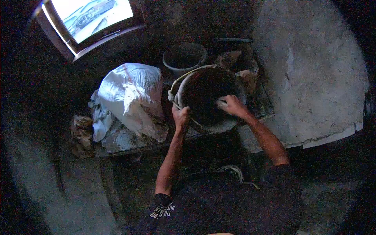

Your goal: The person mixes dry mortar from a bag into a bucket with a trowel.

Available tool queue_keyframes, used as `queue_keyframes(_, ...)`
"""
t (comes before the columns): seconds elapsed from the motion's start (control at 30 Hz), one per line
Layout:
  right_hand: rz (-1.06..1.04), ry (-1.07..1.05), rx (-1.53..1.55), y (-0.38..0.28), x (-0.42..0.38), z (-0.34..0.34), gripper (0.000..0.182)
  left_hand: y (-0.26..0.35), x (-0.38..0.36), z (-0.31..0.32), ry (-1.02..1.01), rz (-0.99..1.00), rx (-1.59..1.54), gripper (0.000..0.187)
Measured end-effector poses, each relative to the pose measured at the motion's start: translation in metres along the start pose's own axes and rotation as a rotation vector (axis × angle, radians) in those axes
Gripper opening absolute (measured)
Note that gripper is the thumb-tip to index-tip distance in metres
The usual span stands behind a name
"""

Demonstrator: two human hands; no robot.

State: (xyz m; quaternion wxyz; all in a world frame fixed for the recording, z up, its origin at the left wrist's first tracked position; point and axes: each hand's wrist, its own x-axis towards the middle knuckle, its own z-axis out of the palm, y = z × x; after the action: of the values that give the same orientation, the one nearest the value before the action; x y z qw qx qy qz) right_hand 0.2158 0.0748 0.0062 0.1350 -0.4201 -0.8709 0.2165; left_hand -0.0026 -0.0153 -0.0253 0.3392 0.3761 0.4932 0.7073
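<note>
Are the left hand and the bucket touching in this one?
Touching. The head view shows the left hand gripping the bucket at its left rim, with no gap between them.

1 white sack [133, 88], 1 bright window [98, 17].

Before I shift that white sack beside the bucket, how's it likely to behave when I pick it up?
The white sack will likely flex and sag, since its surface is creased and its lower part crumpled. Its rounded bulge suggests something fills it, so it may be heavy, though the contents are hidden. Its shiny surface could feel slippery.
</note>
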Motion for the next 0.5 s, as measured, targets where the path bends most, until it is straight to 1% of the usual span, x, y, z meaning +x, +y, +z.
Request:
queue_keyframes(0.07,0.015,0.035,0.007,0.005,-0.005,0.004,0.031,0.002,-0.002,0.001,-0.009,0.027,-0.019,0.044)
queue_keyframes(0.1,-0.062,0.144,-0.053,0.001,-0.009,0.0,0.029,0.003,-0.002,0.002,-0.008,0.029,-0.021,0.044)
queue_keyframes(0.13,-0.141,0.255,-0.114,-0.001,-0.011,-0.004,0.03,0.004,-0.002,0.002,-0.012,0.055,-0.022,0.044)
queue_keyframes(0.17,-0.142,0.254,-0.114,-0.001,-0.013,-0.007,0.03,0.005,-0.002,0.003,-0.015,0.077,-0.021,0.044)
queue_keyframes(0.2,-0.197,0.255,-0.169,-0.003,-0.015,-0.011,0.033,0.002,-0.002,0.002,-0.014,0.078,-0.024,0.044)
queue_keyframes(0.23,-0.252,0.255,-0.222,-0.005,-0.017,-0.015,0.036,-0.005,-0.001,0.001,-0.006,0.031,-0.055,0.044)
queue_keyframes(0.27,-0.253,0.254,-0.224,-0.008,-0.021,-0.021,0.036,-0.01,-0.001,0.001,0.002,-0.017,-0.086,0.044)
queue_keyframes(0.3,-0.194,0.183,-0.279,-0.022,-0.026,-0.032,0.039,-0.014,0.0,0.001,0.003,-0.015,-0.086,0.044)
queue_keyframes(0.33,-0.136,0.113,-0.333,-0.031,-0.03,-0.038,0.042,-0.016,0.002,0.001,0.033,0.026,-0.039,0.044)
queue_keyframes(0.37,-0.14,0.114,-0.334,-0.034,-0.031,-0.039,0.042,-0.017,0.004,0.001,0.063,0.068,0.007,0.045)
queue_keyframes(0.4,-0.116,0.064,-0.466,-0.036,-0.034,-0.039,0.037,-0.014,0.005,0.001,0.063,0.071,0.007,0.045)
queue_keyframes(0.43,-0.089,0.012,-0.598,-0.036,-0.036,-0.04,0.032,-0.011,0.005,0.001,0.027,0.017,-0.03,0.045)
queue_keyframes(0.47,-0.084,0.012,-0.597,-0.033,-0.036,-0.038,0.032,-0.008,0.004,0.001,-0.011,-0.039,-0.065,0.045)
queue_keyframes(0.5,-0.078,0.081,-0.661,-0.028,-0.036,-0.033,0.031,-0.006,0.002,0.002,-0.016,-0.044,-0.063,0.045)
